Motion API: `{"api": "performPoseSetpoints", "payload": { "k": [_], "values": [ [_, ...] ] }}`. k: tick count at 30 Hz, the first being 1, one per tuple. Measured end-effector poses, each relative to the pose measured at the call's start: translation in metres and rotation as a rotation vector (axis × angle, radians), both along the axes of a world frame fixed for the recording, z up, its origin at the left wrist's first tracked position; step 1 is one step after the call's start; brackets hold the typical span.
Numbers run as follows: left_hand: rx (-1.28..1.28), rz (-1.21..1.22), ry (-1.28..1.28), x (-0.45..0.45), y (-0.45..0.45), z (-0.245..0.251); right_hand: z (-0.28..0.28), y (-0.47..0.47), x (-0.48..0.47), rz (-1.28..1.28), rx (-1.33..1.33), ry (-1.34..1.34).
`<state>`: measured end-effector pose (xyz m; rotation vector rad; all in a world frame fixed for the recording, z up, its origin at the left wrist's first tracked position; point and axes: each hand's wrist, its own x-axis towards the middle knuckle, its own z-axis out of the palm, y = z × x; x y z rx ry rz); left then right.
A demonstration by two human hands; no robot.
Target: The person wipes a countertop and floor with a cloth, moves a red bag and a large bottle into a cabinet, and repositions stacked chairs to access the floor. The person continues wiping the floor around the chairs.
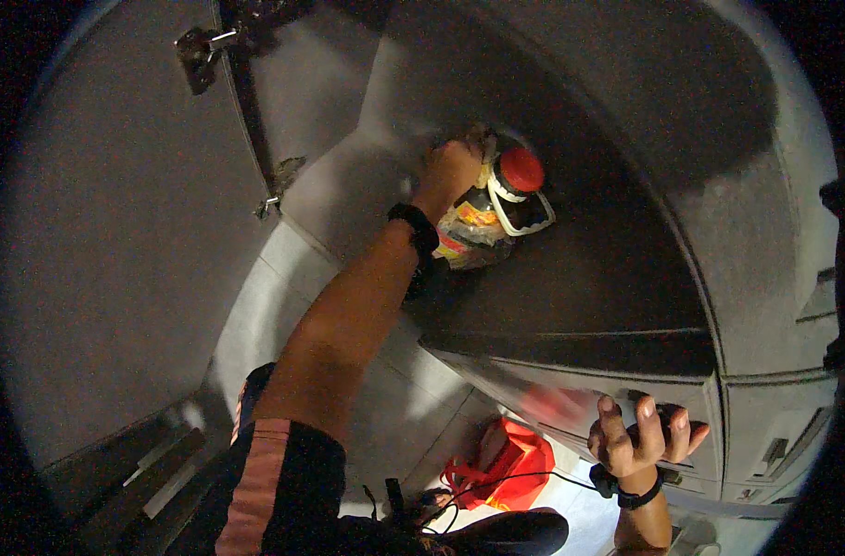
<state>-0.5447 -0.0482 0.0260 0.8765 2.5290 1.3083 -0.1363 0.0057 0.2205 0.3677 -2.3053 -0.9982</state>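
My left hand (455, 167) reaches into a dim cabinet interior (589, 278), beside a plastic jug (474, 219) with a printed label. Its fingertips are lost in shadow, so their grip is unclear. A red screw cap (522, 169) and a white carrying handle (523, 226) lie close to the hand, at the top of the jug. My right hand (641, 438) is raised at the lower right by the pale cabinet front (679, 393). Its fingers are bent and apart, and nothing shows in it.
An open cabinet door (130, 229) with metal hinges (220, 43) stands on the left. On the floor tiles (422, 396) below lies a red bag (513, 465). A black cable (519, 475) runs to the right wrist's strap. Drawer handles (161, 455) show at the lower left.
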Motion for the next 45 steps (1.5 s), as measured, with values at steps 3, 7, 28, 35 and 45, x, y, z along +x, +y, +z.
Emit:
{"api": "performPoseSetpoints", "payload": {
  "k": [3, 7, 28, 35, 45],
  "values": [
    [0.277, 0.331, 0.28, 0.025, 0.001, -0.016, 0.0, 0.0, -0.006, 0.019, 0.011, 0.019],
    [0.288, 0.319, 0.199, 0.074, -0.013, -0.036, 0.001, 0.001, -0.017, 0.061, 0.007, 0.053],
    [1.486, 0.821, -0.684, 0.189, -0.115, -0.103, -0.068, -0.122, -0.061, 0.303, -0.757, -0.428],
    [1.647, 0.891, -0.886, 0.188, -0.149, -0.143, -0.136, -0.112, -0.23, -0.063, -1.42, 0.345],
    [1.41, 0.893, -1.049, 0.217, -0.119, -0.192, -0.139, -0.055, -0.306, -0.751, -1.237, 0.482]
  ]
}}
